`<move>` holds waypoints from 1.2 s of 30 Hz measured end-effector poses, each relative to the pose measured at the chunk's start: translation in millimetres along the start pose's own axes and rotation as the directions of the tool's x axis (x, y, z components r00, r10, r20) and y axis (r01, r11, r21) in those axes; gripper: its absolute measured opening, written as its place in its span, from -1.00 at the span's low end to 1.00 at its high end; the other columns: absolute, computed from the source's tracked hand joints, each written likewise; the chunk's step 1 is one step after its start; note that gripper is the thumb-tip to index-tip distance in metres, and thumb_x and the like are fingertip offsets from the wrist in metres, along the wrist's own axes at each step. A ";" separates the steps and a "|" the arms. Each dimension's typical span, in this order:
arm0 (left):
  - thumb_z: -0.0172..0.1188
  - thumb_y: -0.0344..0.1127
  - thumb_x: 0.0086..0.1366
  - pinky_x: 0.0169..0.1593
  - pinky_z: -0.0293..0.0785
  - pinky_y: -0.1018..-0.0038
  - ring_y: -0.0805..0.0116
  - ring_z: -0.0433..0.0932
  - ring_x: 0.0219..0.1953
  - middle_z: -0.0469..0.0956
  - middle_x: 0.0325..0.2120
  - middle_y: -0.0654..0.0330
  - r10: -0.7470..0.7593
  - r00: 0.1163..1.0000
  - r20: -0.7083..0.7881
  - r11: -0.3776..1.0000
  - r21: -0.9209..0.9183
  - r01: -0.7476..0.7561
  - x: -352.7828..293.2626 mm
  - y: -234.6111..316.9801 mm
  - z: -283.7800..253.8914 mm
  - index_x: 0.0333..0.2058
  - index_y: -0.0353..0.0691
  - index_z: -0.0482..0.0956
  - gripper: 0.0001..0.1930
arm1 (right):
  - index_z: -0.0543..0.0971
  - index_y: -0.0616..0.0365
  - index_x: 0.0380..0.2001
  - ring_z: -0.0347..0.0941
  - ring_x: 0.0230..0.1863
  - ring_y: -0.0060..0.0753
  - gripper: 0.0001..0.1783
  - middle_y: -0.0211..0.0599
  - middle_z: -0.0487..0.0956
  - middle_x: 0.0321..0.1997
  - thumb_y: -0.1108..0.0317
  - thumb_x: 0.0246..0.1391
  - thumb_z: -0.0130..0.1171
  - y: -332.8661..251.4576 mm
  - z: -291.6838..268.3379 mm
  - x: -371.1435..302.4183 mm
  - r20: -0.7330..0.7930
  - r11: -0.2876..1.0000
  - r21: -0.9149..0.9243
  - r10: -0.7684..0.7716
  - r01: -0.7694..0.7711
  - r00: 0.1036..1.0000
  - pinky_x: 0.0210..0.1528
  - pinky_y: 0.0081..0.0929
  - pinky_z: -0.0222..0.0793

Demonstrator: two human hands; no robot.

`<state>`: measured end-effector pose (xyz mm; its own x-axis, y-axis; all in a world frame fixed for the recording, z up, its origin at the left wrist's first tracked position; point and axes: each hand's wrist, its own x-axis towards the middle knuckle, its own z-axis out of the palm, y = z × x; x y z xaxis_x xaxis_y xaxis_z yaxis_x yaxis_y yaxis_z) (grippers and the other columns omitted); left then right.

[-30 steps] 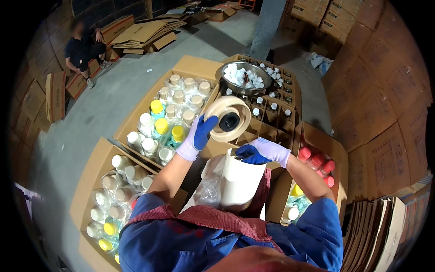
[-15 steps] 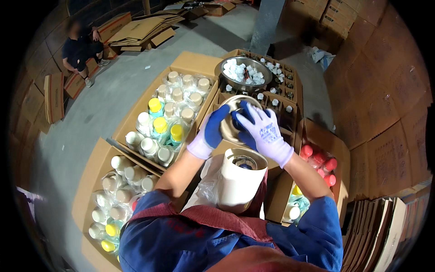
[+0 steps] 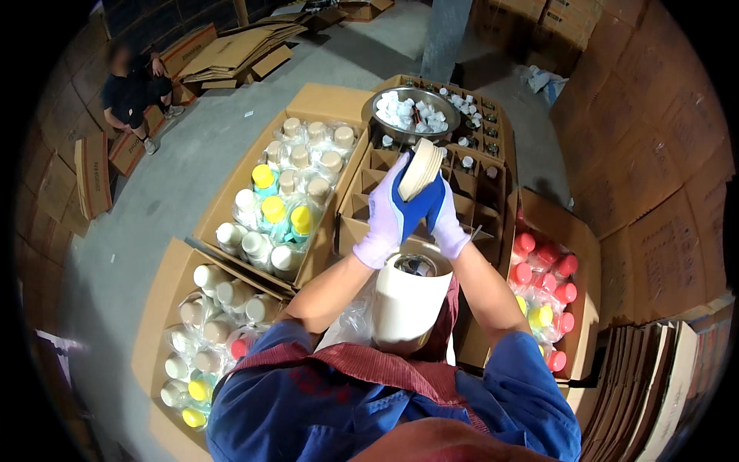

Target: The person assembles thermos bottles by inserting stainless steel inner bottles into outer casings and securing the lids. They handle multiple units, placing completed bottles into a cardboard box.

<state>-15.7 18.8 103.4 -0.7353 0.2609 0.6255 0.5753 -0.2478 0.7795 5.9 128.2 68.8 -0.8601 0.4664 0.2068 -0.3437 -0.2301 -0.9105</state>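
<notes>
Both my hands wear lavender gloves with blue palms. Between them, in front of me, is a round beige ridged lid (image 3: 421, 171), turned nearly edge-on. My left hand (image 3: 387, 209) grips it from the left, and my right hand (image 3: 444, 214) closes around its lower right side; some fingers are hidden behind the lid and palms. Just below the hands, close to my body, stands a cream cylindrical container (image 3: 408, 312) with its mouth uncovered. A shiny, rounded, dark silvery surface (image 3: 416, 266) shows inside that mouth.
Ahead is a divided carton (image 3: 369, 204) with a steel bowl (image 3: 382, 127) of white caps beyond it. Bottles with beige and yellow caps fill cartons (image 3: 308, 266) at left. Red-capped bottles (image 3: 566, 266) stand at right. A person (image 3: 135, 92) sits far left.
The lid has turned from facing me to nearly edge-on. My right hand has come off its face to its lower right side, and both hands have drawn closer together.
</notes>
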 end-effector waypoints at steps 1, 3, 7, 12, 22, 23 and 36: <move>0.32 -0.39 0.16 -0.12 0.49 0.56 0.46 0.55 -0.21 0.58 -0.16 0.13 -0.075 0.997 0.010 0.997 -0.032 0.076 -0.6 -1.7 -2.5 0.09 -0.42 0.39 -0.46 | 0.51 0.28 -0.12 0.55 -0.36 -0.47 -0.59 -0.23 0.62 -0.25 0.11 0.26 -0.03 -12.9 1.8 -2.3 -0.017 0.982 -0.043 0.186 -0.186 0.982 -0.22 -0.58 0.47; 0.35 -0.39 0.12 -0.09 0.50 0.52 0.43 0.58 -0.20 0.61 -0.19 0.11 -0.213 0.976 0.040 0.972 -0.096 0.216 4.2 -6.1 -15.6 0.09 -0.43 0.39 -0.43 | 0.50 0.29 -0.09 0.58 -0.38 -0.31 -0.52 -0.15 0.62 -0.29 0.03 0.23 0.01 -39.4 -3.4 -5.6 -0.015 0.899 -0.373 0.239 -0.227 0.971 -0.25 -0.47 0.48; 0.15 -0.26 0.27 -0.19 0.50 0.56 0.51 0.55 -0.25 0.58 -0.24 0.16 -0.477 0.839 0.261 0.533 -0.672 0.513 27.6 16.8 -40.6 0.00 -0.43 0.46 -0.59 | 0.24 0.18 0.22 0.51 -0.10 0.00 -0.22 0.05 0.50 0.02 0.07 0.01 0.26 -75.0 14.8 -36.9 0.456 0.105 -0.838 -0.407 0.536 0.791 -0.10 -0.20 0.41; 0.36 -0.36 0.09 0.02 0.45 0.47 0.37 0.52 -0.06 0.54 -0.07 0.02 -0.157 0.986 0.062 0.984 -0.080 0.162 18.8 37.2 -9.0 0.10 -0.46 0.36 -0.39 | 0.30 0.25 0.15 0.56 -0.21 -0.34 -0.34 -0.10 0.57 -0.12 0.26 0.03 0.29 -55.3 12.4 -19.0 0.067 0.790 -0.579 -0.199 0.201 0.978 -0.30 -0.45 0.50; 0.30 -0.37 0.16 -0.13 0.55 0.50 0.37 0.61 -0.21 0.62 -0.22 0.12 -0.103 0.970 0.219 0.990 -0.068 0.121 16.2 32.9 -10.0 -0.03 -0.39 0.50 -0.60 | 0.36 0.31 0.09 0.57 -0.37 -0.22 -0.42 -0.07 0.60 -0.15 0.12 0.15 0.16 -48.5 -17.5 -8.2 0.146 0.730 -0.623 -0.245 0.281 0.958 -0.33 -0.40 0.50; 0.33 -0.38 0.14 -0.13 0.55 0.50 0.37 0.61 -0.22 0.62 -0.23 0.11 0.024 0.968 0.248 0.999 0.028 -0.032 10.6 31.7 -8.7 -0.03 -0.38 0.50 -0.58 | 0.37 0.33 0.08 0.56 -0.38 -0.19 -0.42 -0.07 0.60 -0.16 0.10 0.14 0.17 -37.4 -26.6 -11.9 0.114 0.813 -0.540 -0.185 0.217 0.976 -0.33 -0.41 0.50; 0.37 -0.25 0.04 0.21 0.32 0.26 0.07 0.48 0.10 0.53 0.00 -0.03 -0.010 0.470 0.883 0.997 -0.027 0.071 -7.1 -21.3 -49.2 0.02 -0.31 0.53 -0.46 | 0.49 0.35 0.03 0.50 -0.03 -0.39 -0.47 -0.18 0.57 0.00 0.07 0.31 -0.13 13.7 -78.8 -87.3 0.119 0.831 0.348 0.421 -0.435 0.899 0.14 -0.54 0.29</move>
<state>-40.3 -23.6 80.8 -0.0344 0.9486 0.3145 0.5114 -0.2537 0.8210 105.9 151.6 10.0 -0.9629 0.2207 -0.1552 -0.0421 -0.6909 -0.7217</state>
